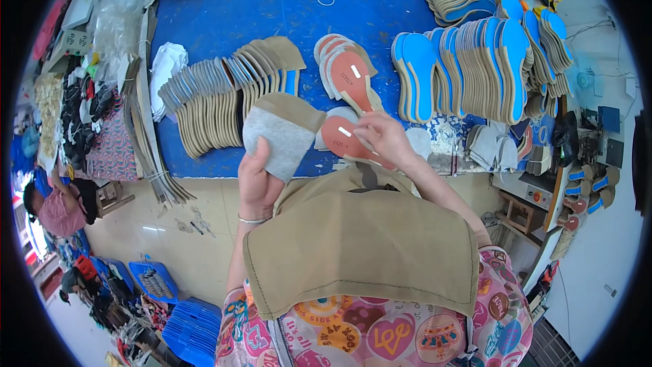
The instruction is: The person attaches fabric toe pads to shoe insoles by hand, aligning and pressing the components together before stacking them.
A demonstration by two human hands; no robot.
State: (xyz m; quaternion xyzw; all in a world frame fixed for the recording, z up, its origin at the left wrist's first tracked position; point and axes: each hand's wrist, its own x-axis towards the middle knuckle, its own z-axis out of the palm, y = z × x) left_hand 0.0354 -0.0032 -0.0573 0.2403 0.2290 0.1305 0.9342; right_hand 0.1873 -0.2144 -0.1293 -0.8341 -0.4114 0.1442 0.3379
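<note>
Mid-frame, my left hand (257,187) clamps a grey-and-tan piece (282,139); apart, my right hand (390,138) is at a red insole (337,141), grip unclear.

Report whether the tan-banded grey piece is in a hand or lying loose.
In a hand: the left hand grips the grey piece, thumb pressed on its face, the other fingers mostly hidden behind.

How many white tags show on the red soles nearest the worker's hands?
2: one tag on the near sole, by the right hand; another tag on the far sole. More may be hidden underneath.
</note>
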